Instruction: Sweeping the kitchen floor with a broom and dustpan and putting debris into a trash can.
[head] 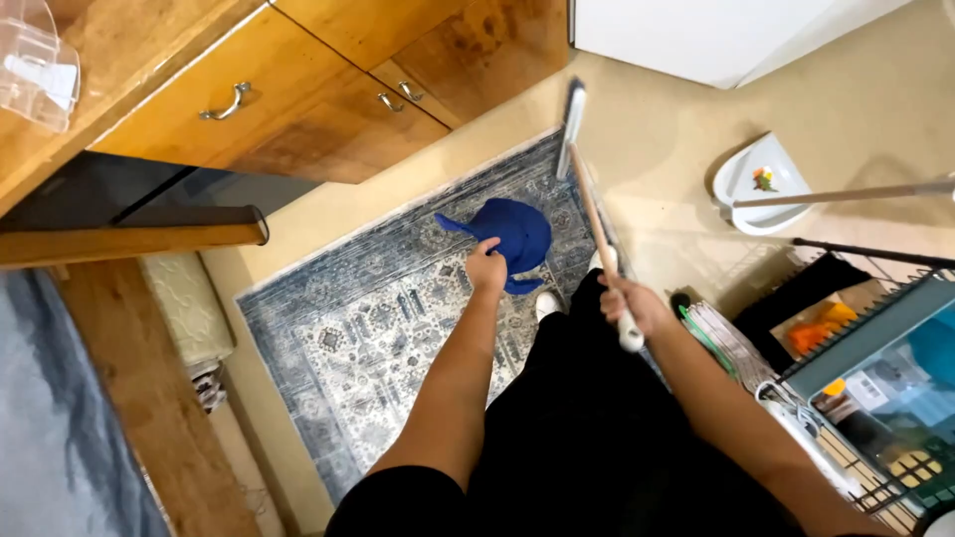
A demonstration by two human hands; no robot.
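My left hand reaches down and pinches the edge of a dark blue cloth that lies crumpled on a blue-grey patterned rug. My right hand grips the wooden handle of a broom, whose head rests at the rug's far edge on the beige floor. My black clothing fills the lower middle of the view.
Wooden cabinets with metal handles run along the upper left. A white dustpan with a long handle lies on the floor at right. A wire rack with assorted items stands at lower right. A white appliance stands at top.
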